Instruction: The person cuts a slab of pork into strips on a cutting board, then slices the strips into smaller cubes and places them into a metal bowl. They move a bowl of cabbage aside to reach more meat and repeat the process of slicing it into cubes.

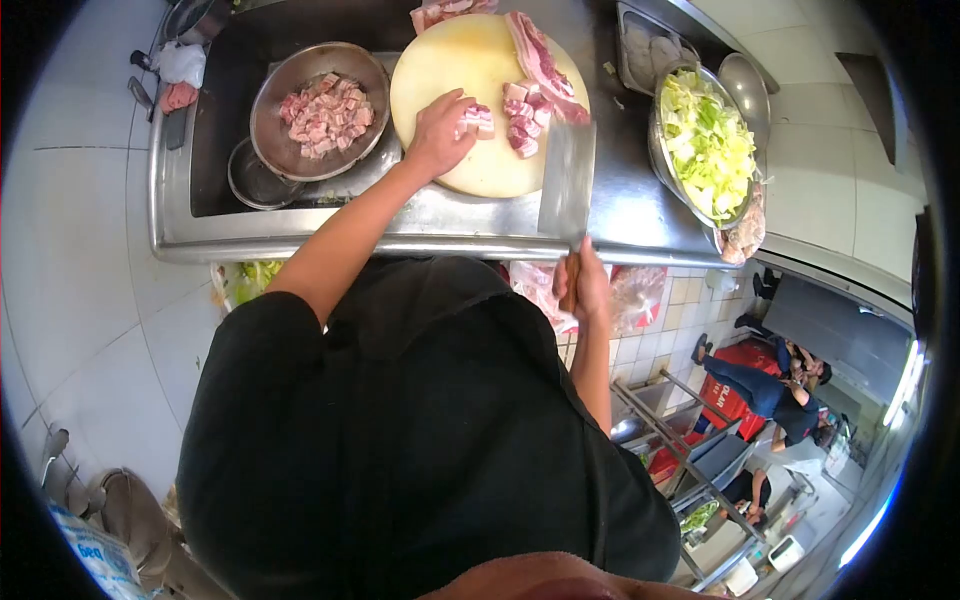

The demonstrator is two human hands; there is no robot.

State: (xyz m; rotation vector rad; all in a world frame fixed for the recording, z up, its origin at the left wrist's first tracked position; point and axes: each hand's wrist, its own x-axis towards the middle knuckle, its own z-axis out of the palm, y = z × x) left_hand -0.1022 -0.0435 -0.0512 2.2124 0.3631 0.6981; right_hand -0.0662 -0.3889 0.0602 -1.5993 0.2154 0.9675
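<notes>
My right hand (pixel 587 284) is wrapped round the wooden handle of a cleaver (pixel 569 180), whose wide blade lies over the right edge of the round cutting board (pixel 430 70). On the board my left hand (pixel 440 135) touches a small piece of pork (pixel 478 121), its fingers bent against it. Just right of that piece sits a group of cut pork chunks (pixel 524 118). A long pork strip (pixel 540 62) runs along the board's right side. To the left, a metal bowl (pixel 265 110) holds many pork cubes (pixel 328 115).
A bowl (pixel 655 140) of chopped greens (pixel 705 145) stands on the right of the steel counter (pixel 625 200), near a metal tray (pixel 622 70). More meat (pixel 450 10) lies behind the board. Several people (pixel 795 410) are in the room at the lower right, beside a metal rack (pixel 680 455).
</notes>
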